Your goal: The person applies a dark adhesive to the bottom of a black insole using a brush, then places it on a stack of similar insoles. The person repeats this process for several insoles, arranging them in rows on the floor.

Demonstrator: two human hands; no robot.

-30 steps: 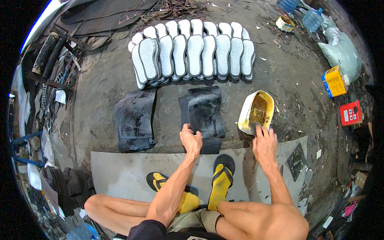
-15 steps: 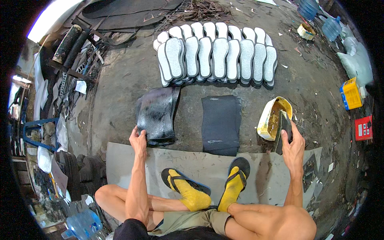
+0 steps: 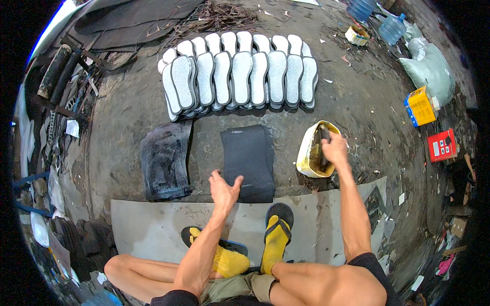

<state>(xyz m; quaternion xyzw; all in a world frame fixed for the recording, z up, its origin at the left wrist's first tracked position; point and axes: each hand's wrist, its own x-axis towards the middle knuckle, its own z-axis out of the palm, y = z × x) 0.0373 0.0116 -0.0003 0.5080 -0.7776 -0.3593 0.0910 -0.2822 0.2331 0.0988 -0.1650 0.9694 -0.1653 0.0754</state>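
My left hand (image 3: 224,193) is open, its fingers spread, beside the lower left edge of a stack of matte black sheets (image 3: 247,160). My right hand (image 3: 335,149) grips a dark, flat, brush-like piece (image 3: 324,136) whose lower end is down inside a white-yellow tub (image 3: 305,153). Brownish, sticky-looking stuff coats the tub's inside. Left of the matte stack lies another pile of black sheets (image 3: 166,166), its top smeared with a wet shine.
Rows of white-topped shoe soles (image 3: 240,76) lie beyond the sheets. A grey mat (image 3: 148,217) spreads under my sandalled feet. On the right are a yellow container (image 3: 421,107), a red box (image 3: 442,146) and a pale sack (image 3: 431,71); black scraps lie far left.
My left hand has left the shiny pile and moved right to the matte stack. My right hand has lowered the dark piece into the tub. The view has shifted rightward.
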